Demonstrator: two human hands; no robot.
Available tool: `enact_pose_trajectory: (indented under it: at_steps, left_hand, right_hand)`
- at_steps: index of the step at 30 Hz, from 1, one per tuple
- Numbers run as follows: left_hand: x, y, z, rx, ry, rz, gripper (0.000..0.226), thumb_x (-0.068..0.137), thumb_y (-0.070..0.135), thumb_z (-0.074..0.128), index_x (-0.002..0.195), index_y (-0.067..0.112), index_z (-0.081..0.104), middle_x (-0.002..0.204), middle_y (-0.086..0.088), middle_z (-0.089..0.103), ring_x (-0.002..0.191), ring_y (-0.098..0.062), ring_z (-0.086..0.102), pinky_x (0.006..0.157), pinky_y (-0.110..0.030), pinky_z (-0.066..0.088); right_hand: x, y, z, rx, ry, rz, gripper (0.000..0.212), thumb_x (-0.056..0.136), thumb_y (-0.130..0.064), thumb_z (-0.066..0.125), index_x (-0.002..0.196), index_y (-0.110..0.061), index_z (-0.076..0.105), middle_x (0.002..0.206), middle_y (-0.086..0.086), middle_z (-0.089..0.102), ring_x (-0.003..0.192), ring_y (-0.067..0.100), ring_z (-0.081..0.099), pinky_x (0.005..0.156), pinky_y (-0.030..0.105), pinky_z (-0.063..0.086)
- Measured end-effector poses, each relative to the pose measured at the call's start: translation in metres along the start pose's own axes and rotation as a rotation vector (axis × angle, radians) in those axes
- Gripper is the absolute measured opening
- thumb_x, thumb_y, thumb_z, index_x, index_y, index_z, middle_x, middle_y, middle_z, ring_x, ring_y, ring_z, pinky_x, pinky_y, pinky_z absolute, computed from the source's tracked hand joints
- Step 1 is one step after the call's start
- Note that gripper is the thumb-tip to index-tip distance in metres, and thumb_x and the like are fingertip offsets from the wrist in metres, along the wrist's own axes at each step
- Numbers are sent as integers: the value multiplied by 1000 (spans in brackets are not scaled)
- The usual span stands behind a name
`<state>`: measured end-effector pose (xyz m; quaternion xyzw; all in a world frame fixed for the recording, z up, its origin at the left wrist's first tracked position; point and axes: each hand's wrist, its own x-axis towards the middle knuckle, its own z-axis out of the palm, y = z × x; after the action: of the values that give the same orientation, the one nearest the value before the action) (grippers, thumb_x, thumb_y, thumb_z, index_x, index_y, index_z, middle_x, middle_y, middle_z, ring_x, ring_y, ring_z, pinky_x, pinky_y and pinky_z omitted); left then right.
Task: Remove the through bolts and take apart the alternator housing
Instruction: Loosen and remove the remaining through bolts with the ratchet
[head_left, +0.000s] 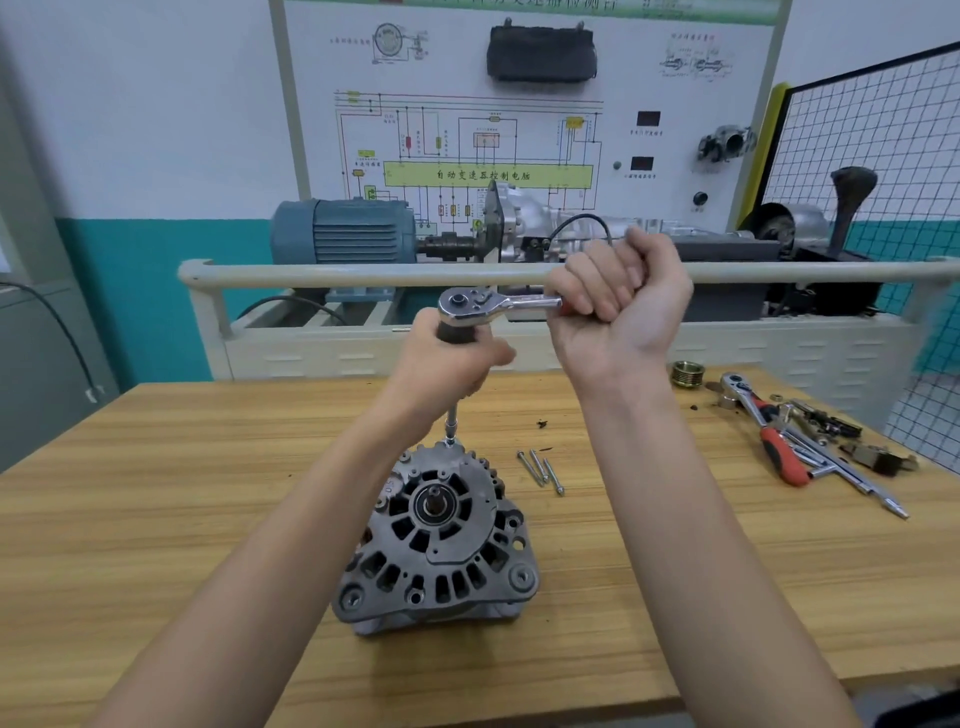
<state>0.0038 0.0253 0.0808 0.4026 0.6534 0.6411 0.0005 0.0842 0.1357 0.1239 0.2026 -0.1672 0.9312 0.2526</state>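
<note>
Right hand (621, 306) is a closed fist round the ratchet (470, 303) handle — fingers fully curled, no gap, handle level and pointing right. Left hand (451, 364) is wrapped round the dark part just under the ratchet head, with the extension (452, 418) emerging below the fist. The extension stands near upright; its lower end meets the far rim of the alternator (439, 540). The alternator sits on the wooden table (156, 519), slotted housing face up, shaft at centre. Three bolts (540, 470) lie loose on the table just right of it, close together. At the far right — a second ratchet (763, 426) with red grip among small parts, and a brass pulley (687, 374).
</note>
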Motion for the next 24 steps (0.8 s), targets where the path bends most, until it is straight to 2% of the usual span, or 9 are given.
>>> enact_pose_trajectory:
  at_steps: [4,7,10,13,17,18,20,22,24]
  left_hand:
    - [-1,7,-15,169,-421,2,29,71,16,69,48,16,51,49,-8,42,46,-19,39,47,-22,36]
    - [-4,5,-5,274,-444,49,40,80,9,71,49,4,46,45,-1,36,45,-16,33,46,-22,31]
    - [-7,-2,2,196,-319,78,42,78,10,70,49,6,40,47,-4,32,47,-18,28,47,-27,27]
    - [-5,-2,2,84,-187,43,38,71,17,67,44,16,40,45,-6,32,45,-20,28,47,-33,25]
    - [7,-1,6,-79,66,-29,46,81,-4,63,48,16,38,41,4,32,38,-12,25,49,-26,23]
    - [8,-1,5,-58,56,-32,47,81,-5,62,47,15,37,41,3,31,38,-13,25,50,-25,23]
    - [6,1,-4,6,-87,-16,47,79,1,66,44,18,40,42,2,33,39,-14,28,49,-23,27]
    - [2,6,-17,75,-278,0,40,74,11,68,43,18,44,43,-2,37,42,-15,34,51,-24,33]
    - [1,10,-25,116,-392,1,34,73,13,68,47,15,46,47,-6,39,44,-16,38,54,-27,35]
  right_hand:
    - [29,-2,7,7,-42,386,45,85,-10,39,43,-21,27,34,-7,18,26,8,17,30,17,18]
    - [40,-1,8,39,-84,565,37,86,-12,39,53,-23,26,42,-11,16,32,5,14,31,18,18]
    - [37,-3,2,94,-76,510,40,85,-12,40,48,-21,29,40,-10,18,30,6,14,29,18,19]
    - [26,-5,-6,160,-15,296,47,88,-11,40,42,-16,32,33,-7,24,24,8,21,28,18,19]
    - [4,3,-4,49,56,-53,53,95,-12,36,43,-19,29,36,-6,21,29,8,18,32,19,20]
    - [2,5,-2,12,58,-92,54,95,-12,36,43,-19,29,36,-6,21,30,8,18,32,20,20]
    - [5,3,3,-45,37,-59,54,94,-11,36,41,-19,30,36,-7,21,29,7,18,32,19,20]
    - [17,1,8,-72,13,95,52,90,-10,38,39,-18,31,34,-7,21,27,7,19,31,18,19]
    - [31,2,14,-72,-14,279,46,83,-10,40,38,-16,31,32,-6,23,24,7,22,30,16,17]
